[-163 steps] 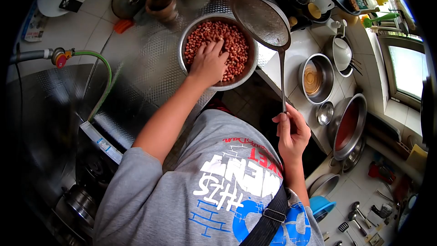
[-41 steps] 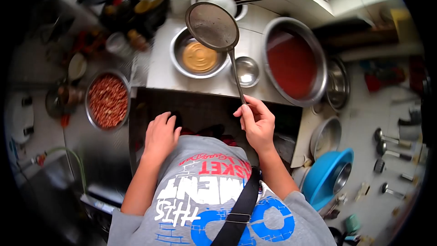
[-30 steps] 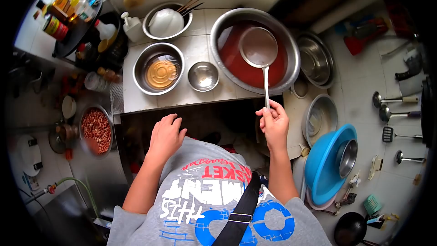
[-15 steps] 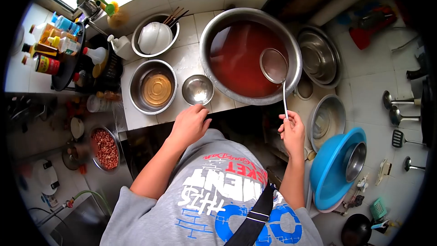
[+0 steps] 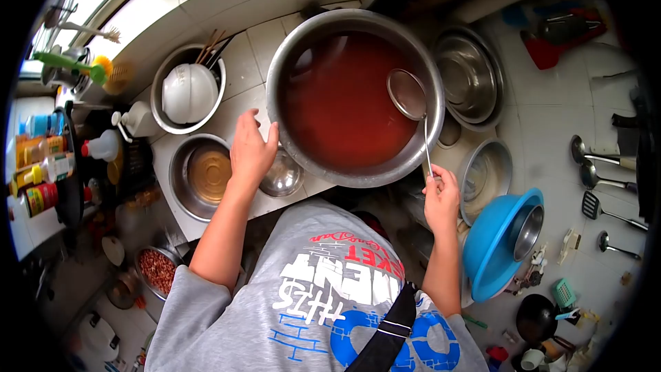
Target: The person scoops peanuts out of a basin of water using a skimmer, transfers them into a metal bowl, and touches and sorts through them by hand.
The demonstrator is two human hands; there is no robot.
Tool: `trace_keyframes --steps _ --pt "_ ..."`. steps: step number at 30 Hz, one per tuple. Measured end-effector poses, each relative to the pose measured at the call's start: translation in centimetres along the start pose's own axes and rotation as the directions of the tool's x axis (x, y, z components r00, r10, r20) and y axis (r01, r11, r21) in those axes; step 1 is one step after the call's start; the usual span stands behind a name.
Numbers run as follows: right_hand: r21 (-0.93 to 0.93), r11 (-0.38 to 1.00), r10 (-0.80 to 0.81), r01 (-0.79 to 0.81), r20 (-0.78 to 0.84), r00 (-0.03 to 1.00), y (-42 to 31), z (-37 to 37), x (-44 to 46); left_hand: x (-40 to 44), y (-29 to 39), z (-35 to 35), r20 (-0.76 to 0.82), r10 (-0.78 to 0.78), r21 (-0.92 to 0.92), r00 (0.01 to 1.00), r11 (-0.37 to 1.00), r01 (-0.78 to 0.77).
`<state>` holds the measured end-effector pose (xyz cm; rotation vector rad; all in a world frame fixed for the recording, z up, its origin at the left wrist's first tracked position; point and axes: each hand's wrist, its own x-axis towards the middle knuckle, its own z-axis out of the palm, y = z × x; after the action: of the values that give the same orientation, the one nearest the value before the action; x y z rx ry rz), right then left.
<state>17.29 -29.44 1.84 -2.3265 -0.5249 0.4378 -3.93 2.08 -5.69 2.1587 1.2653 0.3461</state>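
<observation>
A large steel basin [image 5: 354,178] of reddish-brown liquid [image 5: 344,107] stands on the tiled counter. My right hand [image 5: 441,196] is closed around the handle of a fine mesh skimmer [image 5: 407,94], whose round head is over the basin's right side; I cannot tell whether it touches the liquid. Beside the basin's left rim, my left hand [image 5: 253,146] is open, fingers apart and holding nothing. Partly hidden behind that hand is a small steel bowl [image 5: 285,176]. Left of it sits a steel pot [image 5: 180,180] with a golden-brown round bottom.
A steel bowl [image 5: 158,96] with white bowls and chopsticks stands at the back left. Sauce bottles [image 5: 40,200] fill a rack at far left, above a bowl of reddish chopped pieces [image 5: 157,269]. Rightward are stacked steel basins [image 5: 475,76], a blue basin [image 5: 485,262] and hanging ladles [image 5: 593,176].
My left hand has moved up and forward from the counter's edge to the large basin's left rim. The right hand still holds the skimmer over the liquid. The view has turned somewhat.
</observation>
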Motion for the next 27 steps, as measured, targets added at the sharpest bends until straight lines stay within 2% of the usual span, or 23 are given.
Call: trace_keyframes --steps 2,5,6,9,12,14,18,21,27 --pt "-0.072 0.996 -0.062 0.060 -0.027 0.998 -0.2 0.2 0.5 0.6 -0.5 0.4 0.122 -0.089 -0.023 0.989 0.995 0.092" --pt "-0.200 0.963 -0.199 0.183 -0.059 0.978 0.0 0.6 2.0 1.0 -0.4 1.1 0.126 -0.083 -0.056 0.989 0.994 0.090" --pt "-0.173 0.971 -0.174 0.162 -0.059 0.983 -0.3 0.8 2.5 1.0 -0.3 1.4 0.109 -0.073 -0.073 0.991 0.994 0.081" --pt "-0.240 0.934 -0.283 0.265 -0.043 0.958 1.0 1.8 4.6 1.2 -0.1 2.4 0.084 -0.019 0.010 0.996 1.000 0.018" --pt "-0.266 0.920 -0.302 0.288 -0.013 0.953 0.9 3.1 6.6 1.3 0.8 2.0 0.098 -0.046 0.038 0.994 0.998 0.043" --pt "-0.281 0.913 -0.312 0.294 -0.020 0.950 1.1 4.4 7.6 1.4 0.7 2.1 0.083 -0.012 0.066 0.997 0.998 0.007" --pt "-0.217 0.929 -0.320 0.299 -0.069 0.945 1.2 6.9 8.5 1.3 0.3 2.4 0.061 0.019 0.074 0.998 0.997 -0.024" --pt "-0.133 0.965 -0.234 0.228 -0.032 0.972 0.1 8.6 8.7 1.3 0.1 2.8 0.054 0.005 0.078 0.999 0.997 -0.009" --pt "-0.025 0.956 -0.290 0.294 0.107 0.951 -0.9 9.5 7.3 0.9 0.8 2.5 0.054 -0.024 0.059 0.998 0.998 0.021"
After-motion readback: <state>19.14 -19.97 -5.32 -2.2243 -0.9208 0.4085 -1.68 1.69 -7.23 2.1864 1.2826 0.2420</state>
